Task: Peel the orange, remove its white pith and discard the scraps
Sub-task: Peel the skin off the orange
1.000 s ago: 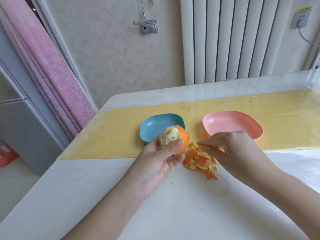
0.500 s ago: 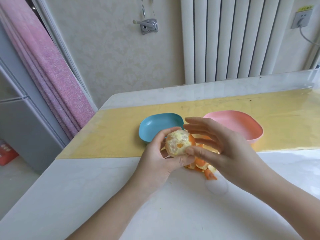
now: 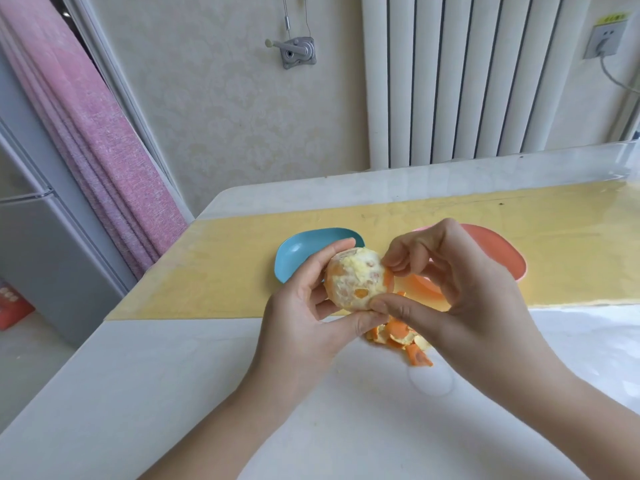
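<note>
A mostly peeled orange (image 3: 356, 278), pale with pith and a few orange patches, is held above the table in my left hand (image 3: 304, 320), fingers curled round it from the left and below. My right hand (image 3: 460, 299) meets it from the right: its thumb presses the orange's lower side and its curled fingertips pinch a strip of orange peel (image 3: 388, 278) still attached at the fruit's right edge. A pile of torn peel scraps (image 3: 401, 337) lies on the white table just below the hands.
A blue dish (image 3: 298, 252) stands behind my left hand and a pink dish (image 3: 502, 254) behind my right, both on the yellow mat (image 3: 221, 271). The white table (image 3: 173, 393) ends at the left, with a grey cabinet and pink curtain beyond it.
My right hand rose from the peel pile to the orange and now pinches peel at its right side. My left hand turned the fruit, showing more of the peeled face.
</note>
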Tool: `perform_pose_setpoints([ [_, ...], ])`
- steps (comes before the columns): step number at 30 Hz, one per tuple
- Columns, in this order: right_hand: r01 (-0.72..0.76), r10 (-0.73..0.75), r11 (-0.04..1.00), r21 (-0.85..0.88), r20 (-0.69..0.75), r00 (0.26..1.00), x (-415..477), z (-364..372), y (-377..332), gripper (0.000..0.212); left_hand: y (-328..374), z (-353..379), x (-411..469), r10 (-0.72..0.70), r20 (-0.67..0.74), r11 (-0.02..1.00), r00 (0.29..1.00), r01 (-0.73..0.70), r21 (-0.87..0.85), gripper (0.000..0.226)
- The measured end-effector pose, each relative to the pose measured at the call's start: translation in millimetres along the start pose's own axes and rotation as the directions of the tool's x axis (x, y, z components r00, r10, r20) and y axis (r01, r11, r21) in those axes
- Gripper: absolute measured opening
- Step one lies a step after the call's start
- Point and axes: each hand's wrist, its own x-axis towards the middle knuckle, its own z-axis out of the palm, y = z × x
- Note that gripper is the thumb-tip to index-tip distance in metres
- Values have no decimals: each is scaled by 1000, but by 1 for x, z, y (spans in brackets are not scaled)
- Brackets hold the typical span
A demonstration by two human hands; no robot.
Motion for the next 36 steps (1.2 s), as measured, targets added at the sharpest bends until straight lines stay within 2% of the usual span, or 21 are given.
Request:
perform_pose_setpoints([
  [5,-41,31,998,55,172,985,8,-15,4,33,0,3,-2,-37,51,999,998,38,-28,64],
  [10,-78,55,993,85,241,969,11,-18,5,31,1,4,-3,-43,87,994,995,52,-96,66],
  [13,-53,31,991,123,177,984,9,-16,5,28,1,5,-3,-37,59,989,998,45,-140,66],
  [17,71,-71,997,5,0,997,1,-1,2,23,4,3,-2,7,10,991,1000,-6,-131,56],
  [21,59,-58,998,15,-74,996,-3,7,-1,18,5,4,-4,15,-30,989,999,-19,-146,51],
  [27,16,-17,999,51,12,1000,2,2,2,30,5,5,-4,-43,-49,991,998,37,-126,62],
  [32,0,1,1000,-7,133,991,6,-6,7,29,4,6,-5,-56,-11,987,998,54,-152,53],
  [36,67,-64,997,-26,95,993,5,-5,6,21,6,6,-4,-49,11,984,999,50,-172,46],
])
